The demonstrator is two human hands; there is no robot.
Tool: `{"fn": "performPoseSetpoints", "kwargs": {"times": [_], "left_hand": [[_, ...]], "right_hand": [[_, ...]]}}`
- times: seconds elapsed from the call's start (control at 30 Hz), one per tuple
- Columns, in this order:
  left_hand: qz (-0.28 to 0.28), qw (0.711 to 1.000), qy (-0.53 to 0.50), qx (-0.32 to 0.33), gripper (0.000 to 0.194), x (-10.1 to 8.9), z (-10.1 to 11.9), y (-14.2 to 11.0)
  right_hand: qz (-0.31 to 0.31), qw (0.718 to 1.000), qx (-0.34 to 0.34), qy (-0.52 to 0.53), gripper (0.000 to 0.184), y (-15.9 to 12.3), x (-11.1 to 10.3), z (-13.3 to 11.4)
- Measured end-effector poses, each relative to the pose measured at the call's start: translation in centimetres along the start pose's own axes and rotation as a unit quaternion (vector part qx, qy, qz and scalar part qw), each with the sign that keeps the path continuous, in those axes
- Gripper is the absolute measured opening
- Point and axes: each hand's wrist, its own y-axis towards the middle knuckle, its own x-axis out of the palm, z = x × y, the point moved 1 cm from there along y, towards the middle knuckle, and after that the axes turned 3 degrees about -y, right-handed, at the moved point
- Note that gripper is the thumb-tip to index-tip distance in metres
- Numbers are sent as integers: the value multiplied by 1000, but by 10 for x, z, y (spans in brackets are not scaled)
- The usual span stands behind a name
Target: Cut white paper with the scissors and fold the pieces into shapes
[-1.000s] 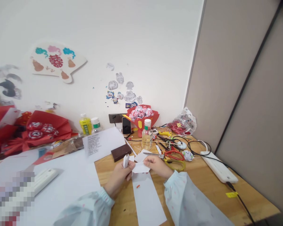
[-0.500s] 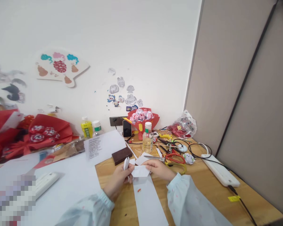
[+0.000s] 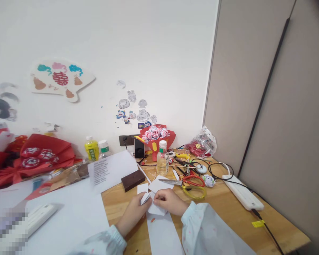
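Folded paper: white, held just above a long white strip (image 3: pixel 163 235) on the worktop (image 3: pixel 220 198); the folded paper (image 3: pixel 157 209) shows creases, while the strip lies flat.
Left hand (image 3: pixel 135 209): thumb and fingers pinch the folded end.
Right hand (image 3: pixel 169 201): its grip pinches the paper's upper edge, close to the left.
Progress: some folding looks done; the layers stand loose, so pressing seems incomplete.
Just beyond: loose white paper (image 3: pixel 162 185) with scissors (image 3: pixel 172 182) over it, crowding the far side.
Around: dark box (image 3: pixel 133 180), clear bottle (image 3: pixel 163 165), paper flower (image 3: pixel 208 180).
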Motion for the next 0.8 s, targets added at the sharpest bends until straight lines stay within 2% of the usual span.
{"fn": "performPoseSetpoints", "kwargs": {"times": [0.1, 0.2, 0.3, 0.43, 0.53, 0.63, 0.8], "left_hand": [[-20, 1000, 6, 9, 30, 0, -1, 1], [-10, 1000, 12, 21, 29, -4, 0, 3], [-6, 1000, 3, -5, 31, -9, 2, 4], [-40, 998, -23, -37, 36, -13, 1, 5], [-46, 997, -51, -44, 42, -16, 2, 7], [-23, 996, -69, -47, 46, -20, 8, 7], [-19, 992, -99, -69, 42, -17, 13, 2]], "right_hand": [[11, 1000, -8, -23, 11, 1, 3, 0], [3, 1000, 0, 0, 12, 3, 3, 2], [-14, 998, 41, 44, 15, 4, -1, 3], [-36, 994, 81, 63, 20, 4, -6, 1], [-40, 993, 83, 71, 23, 3, -11, 2], [-21, 996, 69, 61, 25, 3, -17, 9], [10, 998, 53, 45, 23, 3, -20, 12]]}}
